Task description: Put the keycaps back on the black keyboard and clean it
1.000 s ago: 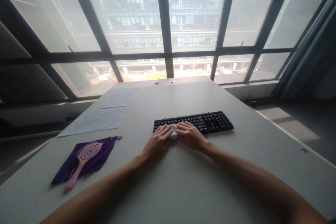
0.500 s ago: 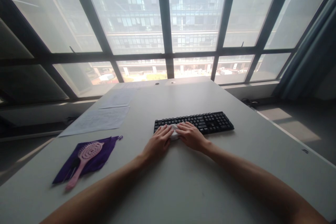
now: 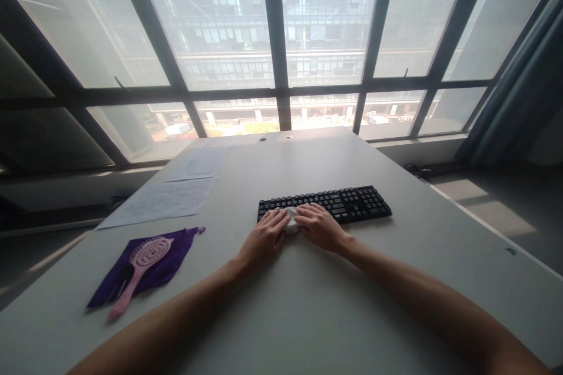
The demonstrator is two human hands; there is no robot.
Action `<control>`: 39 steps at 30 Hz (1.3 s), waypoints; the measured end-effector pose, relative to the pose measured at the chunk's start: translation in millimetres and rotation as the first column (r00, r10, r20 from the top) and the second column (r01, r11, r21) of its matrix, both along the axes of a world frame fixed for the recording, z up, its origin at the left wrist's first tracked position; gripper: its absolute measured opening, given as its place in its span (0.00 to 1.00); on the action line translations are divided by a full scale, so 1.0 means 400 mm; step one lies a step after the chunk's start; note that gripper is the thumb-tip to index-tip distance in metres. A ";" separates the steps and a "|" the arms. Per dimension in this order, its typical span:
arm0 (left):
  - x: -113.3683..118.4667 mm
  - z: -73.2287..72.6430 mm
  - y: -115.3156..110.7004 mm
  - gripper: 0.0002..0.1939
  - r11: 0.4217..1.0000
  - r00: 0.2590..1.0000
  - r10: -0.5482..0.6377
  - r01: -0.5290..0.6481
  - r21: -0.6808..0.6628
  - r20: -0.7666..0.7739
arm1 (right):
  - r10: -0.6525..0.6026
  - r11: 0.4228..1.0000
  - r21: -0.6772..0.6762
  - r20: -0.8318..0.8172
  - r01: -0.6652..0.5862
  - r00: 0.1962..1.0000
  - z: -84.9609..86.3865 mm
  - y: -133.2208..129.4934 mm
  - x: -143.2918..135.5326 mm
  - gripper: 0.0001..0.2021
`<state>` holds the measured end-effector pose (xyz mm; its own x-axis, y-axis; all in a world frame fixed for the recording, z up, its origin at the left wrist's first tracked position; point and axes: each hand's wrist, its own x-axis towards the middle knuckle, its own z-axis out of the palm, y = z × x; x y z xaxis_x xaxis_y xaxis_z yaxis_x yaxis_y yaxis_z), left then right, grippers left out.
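A black keyboard point(image 3: 352, 202) lies crosswise on the white table. Between my hands is a crumpled white cloth or tissue point(image 3: 291, 221), at the keyboard's near edge left of its middle. My left hand point(image 3: 266, 236) grips the cloth's left side, its fingertips over the keyboard's lower left keys. From the right, my right hand point(image 3: 321, 226) presses on the same cloth, fingers together and bent over it. The undersides of both hands and part of the cloth are hidden.
On the left, a pink hairbrush point(image 3: 143, 263) lies on a purple pouch point(image 3: 176, 258). Paper sheets point(image 3: 162, 202) lie behind it along the left edge of the table point(image 3: 299, 164). Tall windows stand beyond, with a blue-grey curtain point(image 3: 514, 82) at the right.
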<state>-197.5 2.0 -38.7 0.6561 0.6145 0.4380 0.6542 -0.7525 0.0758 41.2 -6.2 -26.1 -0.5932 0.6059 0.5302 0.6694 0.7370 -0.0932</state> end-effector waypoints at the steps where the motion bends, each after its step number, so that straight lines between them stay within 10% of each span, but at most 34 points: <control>1: 0.000 0.000 0.000 0.28 1.000 1.000 -0.001 0.001 0.000 0.001 | 0.001 1.000 0.000 -0.001 -0.001 1.000 0.000 0.000 0.000 0.13; 39: 0.001 0.000 -0.002 0.27 1.000 1.000 0.004 -0.004 -0.010 0.015 | -0.014 1.000 0.004 -0.009 0.014 1.000 -0.005 0.002 -0.002 0.12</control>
